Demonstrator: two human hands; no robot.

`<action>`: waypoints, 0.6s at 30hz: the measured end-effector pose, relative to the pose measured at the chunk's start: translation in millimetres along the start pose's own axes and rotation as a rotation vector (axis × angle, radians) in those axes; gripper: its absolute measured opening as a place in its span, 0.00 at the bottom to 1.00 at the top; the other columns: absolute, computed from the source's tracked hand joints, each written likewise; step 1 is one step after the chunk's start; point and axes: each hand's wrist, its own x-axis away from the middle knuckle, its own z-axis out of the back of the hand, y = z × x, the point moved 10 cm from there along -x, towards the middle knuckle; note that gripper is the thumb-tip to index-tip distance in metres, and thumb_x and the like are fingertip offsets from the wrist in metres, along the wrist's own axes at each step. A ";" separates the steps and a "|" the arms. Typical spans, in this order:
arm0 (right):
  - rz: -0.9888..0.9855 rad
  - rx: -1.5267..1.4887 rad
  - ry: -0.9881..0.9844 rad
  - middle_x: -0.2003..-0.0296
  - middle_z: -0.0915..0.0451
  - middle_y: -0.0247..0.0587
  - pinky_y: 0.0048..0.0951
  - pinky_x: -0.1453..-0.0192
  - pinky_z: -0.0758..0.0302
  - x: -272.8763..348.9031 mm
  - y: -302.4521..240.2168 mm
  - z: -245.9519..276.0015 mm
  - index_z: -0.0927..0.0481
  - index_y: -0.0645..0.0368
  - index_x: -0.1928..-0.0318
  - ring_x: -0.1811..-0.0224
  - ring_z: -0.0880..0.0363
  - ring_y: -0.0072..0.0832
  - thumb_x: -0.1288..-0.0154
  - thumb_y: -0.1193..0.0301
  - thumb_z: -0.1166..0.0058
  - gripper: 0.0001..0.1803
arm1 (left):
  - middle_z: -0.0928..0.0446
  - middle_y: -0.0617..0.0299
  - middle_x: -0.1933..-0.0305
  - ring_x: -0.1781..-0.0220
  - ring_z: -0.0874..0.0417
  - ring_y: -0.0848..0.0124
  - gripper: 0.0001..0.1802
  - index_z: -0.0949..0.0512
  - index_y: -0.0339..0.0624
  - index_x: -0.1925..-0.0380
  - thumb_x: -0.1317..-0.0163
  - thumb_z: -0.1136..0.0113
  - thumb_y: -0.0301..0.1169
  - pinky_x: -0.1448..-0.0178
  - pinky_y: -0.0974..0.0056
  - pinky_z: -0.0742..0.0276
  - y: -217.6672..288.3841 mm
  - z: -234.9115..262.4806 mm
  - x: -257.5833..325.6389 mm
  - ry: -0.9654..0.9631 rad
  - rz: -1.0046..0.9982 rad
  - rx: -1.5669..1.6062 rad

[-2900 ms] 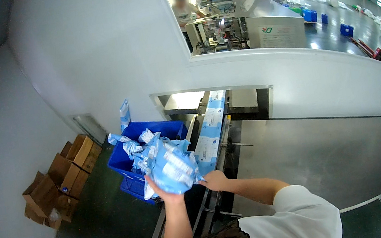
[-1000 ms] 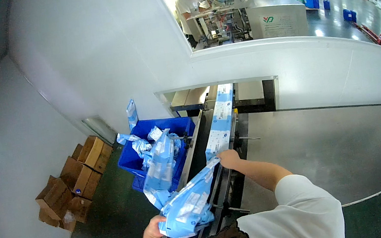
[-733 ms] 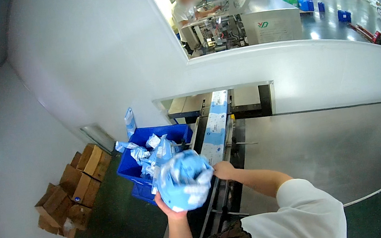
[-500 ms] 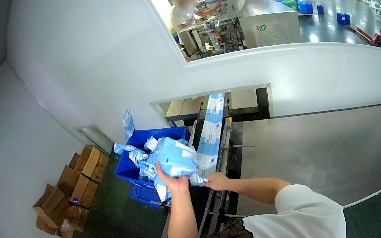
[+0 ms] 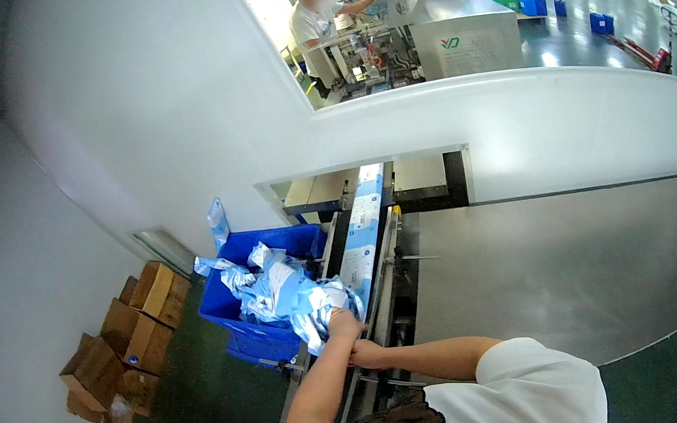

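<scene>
Crumpled blue-and-white packaging film (image 5: 324,300) bunches up in front of my left hand (image 5: 343,324), which is closed on it at the conveyor's left side. Just below, my right hand (image 5: 368,354) lies by the left wrist with its fingers curled; whatever it may grip is hidden. A row of blue-and-white printed packs (image 5: 365,223) runs along the conveyor from the wall opening toward my hands. To the left, a blue crate (image 5: 221,305) holds more crumpled film (image 5: 255,288), and the bunch at my left hand overlaps its right side.
A conveyor rail (image 5: 385,279) borders a wide steel table (image 5: 570,272) on the right. Opened cardboard boxes (image 5: 124,338) stand on the floor by the left wall. Through the window, a person in a blue cap (image 5: 318,24) works at a machine (image 5: 466,36).
The bulky blue film bundle that my left hand held up has collapsed into a crumpled bunch. My left hand has moved right and down, and my right hand slightly down and left, bringing both together.
</scene>
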 end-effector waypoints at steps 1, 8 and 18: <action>-0.042 -0.054 -0.053 0.61 0.22 0.40 0.32 0.56 0.29 6.6 -3.9 -4.5 0.24 0.62 0.56 0.59 0.25 0.30 0.35 0.65 0.52 0.14 | 0.27 0.46 0.50 0.45 0.28 0.57 0.34 0.21 0.30 0.62 0.61 0.30 0.49 0.43 0.62 0.30 0.8 -2.9 11.2 -0.098 -0.019 -0.098; 0.095 -0.445 -0.364 0.45 0.29 0.35 0.26 0.41 0.36 27.5 -20.4 -56.5 0.32 0.60 0.42 0.44 0.32 0.24 0.36 0.76 0.52 0.20 | 0.25 0.45 0.54 0.51 0.24 0.56 0.21 0.20 0.32 0.65 0.56 0.35 0.38 0.47 0.60 0.28 -36.9 -7.6 66.7 -0.045 -0.070 -0.144; 0.508 0.881 0.223 0.50 0.29 0.47 0.41 0.49 0.31 11.2 -48.4 101.1 0.30 0.51 0.51 0.48 0.31 0.42 0.57 0.76 0.46 0.26 | 0.23 0.43 0.65 0.62 0.20 0.53 0.15 0.23 0.29 0.70 0.56 0.39 0.31 0.55 0.57 0.24 -48.6 10.6 152.2 0.101 -0.134 -0.040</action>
